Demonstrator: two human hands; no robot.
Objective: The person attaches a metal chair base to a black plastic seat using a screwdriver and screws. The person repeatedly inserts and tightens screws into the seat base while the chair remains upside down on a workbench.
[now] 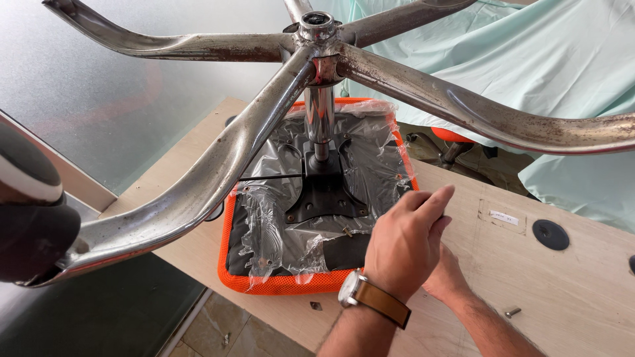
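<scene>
Your left hand (405, 243) sits at about 5 o'clock in the view, watch on the wrist, its fingers (433, 201) curled loosely with the index stretched toward 1 o'clock. They grasp nothing you can make out; the knuckles hover just over the right edge of the upturned chair seat (264, 281). Your right hand (444, 274) lies underneath and behind the left one, mostly hidden by it, pressed down near the bench (582, 291). Whether its fingers are clenched or released cannot be told.

The chair seat lies upside down on the bench at the centre of the view, its orange mesh rim showing at 6 o'clock and its underside wrapped in crinkled clear plastic (264, 218). A black mounting plate (325, 192) sits in the middle of it, and the chrome gas column (319, 116) rises from that plate toward 12 o'clock, ending in the five-armed chrome base (198, 188), rusted in patches. One arm runs out to 8 o'clock and carries a black caster (30, 211).

A loose bolt (512, 311) lies on the bench at 4 o'clock, well apart from your hands. A round black cable grommet (550, 235) sits at 3 o'clock. A pale green sheet (562, 59) hangs at 1 o'clock.
</scene>
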